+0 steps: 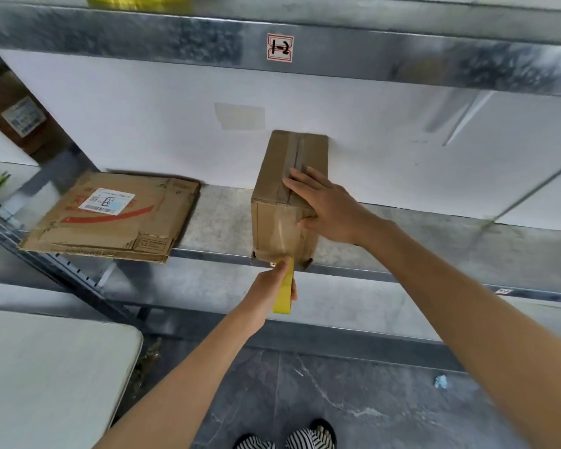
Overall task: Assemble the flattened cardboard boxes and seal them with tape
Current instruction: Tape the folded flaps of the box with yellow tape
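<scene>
An assembled brown cardboard box (277, 176) stands on the metal shelf (418, 236), its top seam covered by a strip of tape. My right hand (324, 205) lies over its near top corner, fingers spread along the taped seam and the thumb on the front face. Below the box's front bottom edge my left hand (269, 291) grips a yellow roll of tape (285, 294), and clear tape runs from the roll up the front face. To the left a flattened cardboard box (110, 218) with a white label lies on the shelf, overhanging its front edge.
A higher metal shelf (370, 53) marked "1-2" spans the top, with something yellow (136, 0) on it. A white table (46, 377) stands at lower left. Another brown box (10, 108) sits at far left behind a slanted post. Dark tiled floor lies below.
</scene>
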